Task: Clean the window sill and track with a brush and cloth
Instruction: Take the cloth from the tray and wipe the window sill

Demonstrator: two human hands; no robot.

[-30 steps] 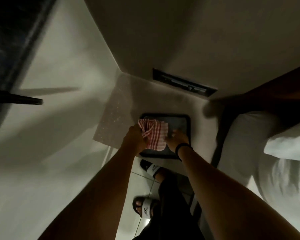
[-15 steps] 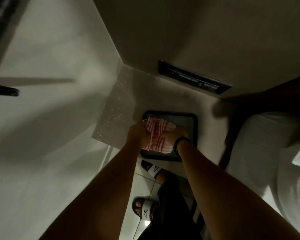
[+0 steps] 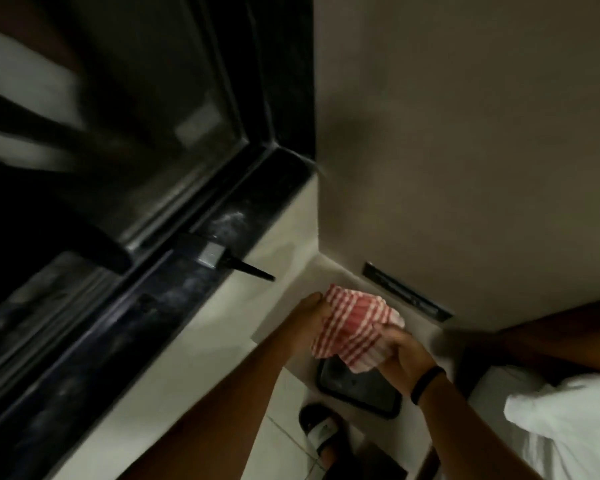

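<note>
Both hands on the cloth rn. Left hand has its fingers curled tight into the left edge of the red-and-white checked cloth, right hand pinches the lower right part w/ fingers closed around the fabric, so the cloth's bunched up btwn them in the air. Black wristband on the right wrist.

Landmark = the black tray. It sits on the pale ledge right under the cloth, cloth's bottom corner hangs over its far edge, can't tell if it touches. Up and left of the tray is the dark window sill, dusty w/ whitish smudges. The brush lies on that sill, metal ferrule on the stone, black handle poking out past the edge toward the tray. Window track runs just behind the brush, along the dark frame. Below the tray a slide sandal on the tiled floor, right of it white bedding.
</note>
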